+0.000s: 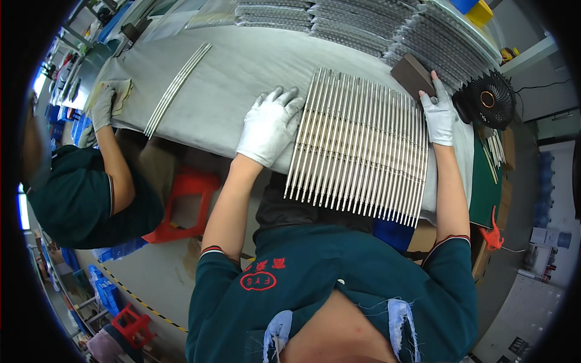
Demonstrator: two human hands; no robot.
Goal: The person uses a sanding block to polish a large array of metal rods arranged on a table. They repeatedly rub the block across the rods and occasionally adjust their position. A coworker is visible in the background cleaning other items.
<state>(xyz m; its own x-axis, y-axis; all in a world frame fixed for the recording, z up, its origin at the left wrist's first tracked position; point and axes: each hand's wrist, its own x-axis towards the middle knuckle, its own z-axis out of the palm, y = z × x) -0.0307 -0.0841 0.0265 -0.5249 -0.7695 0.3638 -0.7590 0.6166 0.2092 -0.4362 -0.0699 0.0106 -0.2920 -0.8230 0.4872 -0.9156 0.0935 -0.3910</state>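
A wide row of thin silvery metal rods (357, 145) lies side by side on the grey-covered table in front of me, their near ends reaching past its front edge. My left hand (270, 126), in a white glove, rests flat with fingers extended along the left side of the row. Beside its right side is my right hand (438, 115), gloved with some fingertips bare. Thumb and a finger of that hand close around the near end of a dark brown block (413, 72), just beyond the rods' far right corner.
Stacks of wrapped rods (351, 27) line the table's back. A black fan (486, 100) stands at the right, above a red air gun (493, 230). Several loose rods (177, 91) lie further left, near a co-worker's gloved hand (103, 107) and a red stool (187, 206).
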